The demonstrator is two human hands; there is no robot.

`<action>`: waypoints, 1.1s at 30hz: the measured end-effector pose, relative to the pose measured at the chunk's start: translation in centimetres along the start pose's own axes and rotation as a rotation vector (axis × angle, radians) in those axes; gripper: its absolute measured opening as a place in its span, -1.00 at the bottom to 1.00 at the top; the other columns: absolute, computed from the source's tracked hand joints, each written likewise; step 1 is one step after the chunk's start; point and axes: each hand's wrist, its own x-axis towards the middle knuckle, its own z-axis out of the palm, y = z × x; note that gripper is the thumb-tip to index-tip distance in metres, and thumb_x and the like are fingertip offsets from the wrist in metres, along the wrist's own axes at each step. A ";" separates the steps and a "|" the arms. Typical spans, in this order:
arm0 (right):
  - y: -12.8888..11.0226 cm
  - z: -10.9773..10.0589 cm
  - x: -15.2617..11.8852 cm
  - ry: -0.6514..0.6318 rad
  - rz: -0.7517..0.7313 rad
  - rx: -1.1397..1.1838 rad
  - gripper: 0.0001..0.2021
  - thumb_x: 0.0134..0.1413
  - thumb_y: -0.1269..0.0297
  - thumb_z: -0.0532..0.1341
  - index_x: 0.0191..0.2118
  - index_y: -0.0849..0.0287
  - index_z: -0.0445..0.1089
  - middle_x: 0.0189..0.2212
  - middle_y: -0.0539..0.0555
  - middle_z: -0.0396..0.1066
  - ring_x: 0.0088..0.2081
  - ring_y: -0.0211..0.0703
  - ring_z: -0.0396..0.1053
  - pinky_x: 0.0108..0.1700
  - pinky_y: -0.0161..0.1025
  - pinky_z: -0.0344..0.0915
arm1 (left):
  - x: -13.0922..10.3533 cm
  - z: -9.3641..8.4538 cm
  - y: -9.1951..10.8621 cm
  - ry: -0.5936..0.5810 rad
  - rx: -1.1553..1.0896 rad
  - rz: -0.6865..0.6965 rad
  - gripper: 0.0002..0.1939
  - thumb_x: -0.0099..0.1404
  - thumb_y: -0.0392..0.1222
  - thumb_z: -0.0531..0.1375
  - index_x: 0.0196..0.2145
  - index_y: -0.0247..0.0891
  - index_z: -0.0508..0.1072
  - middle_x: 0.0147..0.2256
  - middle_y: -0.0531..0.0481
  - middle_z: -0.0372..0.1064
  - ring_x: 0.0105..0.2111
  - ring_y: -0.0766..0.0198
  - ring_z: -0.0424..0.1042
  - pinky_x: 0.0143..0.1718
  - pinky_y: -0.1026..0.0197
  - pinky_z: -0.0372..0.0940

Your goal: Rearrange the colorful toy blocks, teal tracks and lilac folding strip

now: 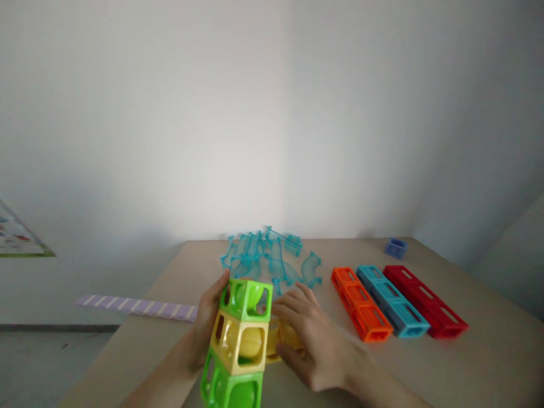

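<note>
Holding stack [236, 345] in L hand [208, 314] at bottom ctr of view, over near part of worktop [170, 283]. Built grn-yel-grn from top down, w/ open windows in sides. Nearly upright in view, w/ long axis running from bottom edge up & slightly R; pointing top end up & twd wall [272, 113], lower end back twd wearer, cut off by frame, so can't tell if touching worktop. Reaching in from lower L w/ L forearm slanted up-R, gripping stack along its L & far side, fingers curled round it, mostly hidden behind, w/ one tip at top L corner. Coming in from lower R w/ R forearm slanted up-L; back of R hand [314, 340] up, fingers bent & pinching yel piece [291, 335], thumb on near side. Just R of stack's middle there; can't tell if joined, nor its long axis, being mostly covered. Beyond hands, scattered near wall: clear teal tracks [275, 263]. To R, side by side, pointing away & slightly L: orange bar [362, 302], blue bar [391, 299], red bar [425, 303]. Behind these, near far R corner: purple block [396, 248]. On L, sticking out past worktop's edge, roughly crosswise: striped lilac strip [144, 307].
</note>
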 end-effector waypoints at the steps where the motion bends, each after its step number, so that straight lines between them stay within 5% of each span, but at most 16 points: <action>1: 0.1 0.2 0.0 -0.004 0.006 0.005 -0.51 -0.14 0.32 0.27 0.02 0.10 0.32 -0.16 0.13 0.39 -0.07 0.07 0.26 0.19 0.15 -0.15 | 0.0 0.0 0.1 0.014 0.002 -0.001 -0.59 0.28 0.06 0.10 -0.46 -0.36 0.44 -0.59 -0.04 0.37 -0.61 0.26 0.37 -0.49 0.21 0.31; 5: 0.7 0.7 -0.2 0.080 -0.027 0.088 -0.47 -0.17 0.38 0.25 0.04 0.13 0.29 -0.13 0.14 0.37 -0.07 0.06 0.27 0.12 0.07 0.03 | -0.2 -0.1 0.6 0.109 0.045 -0.043 -0.55 0.24 0.12 0.12 -0.46 -0.38 0.46 -0.59 -0.09 0.41 -0.62 0.22 0.40 -0.55 0.21 0.29; 11: 0.8 0.9 -0.9 0.388 0.052 0.301 -0.62 0.18 0.30 0.08 0.12 0.10 0.22 -0.26 0.07 0.39 -0.21 -0.09 0.34 -0.12 -0.14 0.24 | -0.1 -0.1 -0.1 0.181 0.206 -0.036 -0.67 0.18 0.06 0.24 -0.34 -0.30 0.49 -0.51 -0.08 0.50 -0.54 0.13 0.49 -0.49 0.16 0.35; 17: 0.7 2.0 -0.9 0.331 0.255 0.608 -0.50 0.14 0.03 0.17 0.15 0.12 0.23 -0.29 0.09 0.40 -0.29 -0.08 0.34 -0.23 -0.14 0.27 | 0.1 0.4 -1.2 0.104 0.340 0.012 -0.67 0.11 0.03 0.31 -0.38 -0.34 0.51 -0.52 -0.10 0.51 -0.52 0.16 0.51 -0.49 0.23 0.35; 23: 0.7 2.9 0.4 0.499 0.365 1.188 -0.59 0.06 0.08 0.28 -0.03 0.15 0.27 -0.40 0.01 0.38 -0.42 -0.24 0.33 -0.35 -0.27 0.28 | -0.5 0.5 -1.2 -0.077 0.330 -0.038 -0.72 0.13 -0.14 0.33 -0.20 -0.31 0.51 -0.37 -0.13 0.54 -0.39 0.12 0.54 -0.32 0.15 0.40; 33: 0.7 2.9 0.6 0.530 0.420 1.212 -0.62 -0.05 0.09 0.34 -0.14 0.21 0.39 -0.52 -0.04 0.33 -0.55 -0.28 0.25 -0.48 -0.31 0.26 | -0.9 1.6 -1.3 -0.007 0.341 -0.022 -0.70 0.08 -0.25 0.34 -0.19 -0.34 0.51 -0.41 -0.15 0.53 -0.40 0.06 0.54 -0.32 0.09 0.40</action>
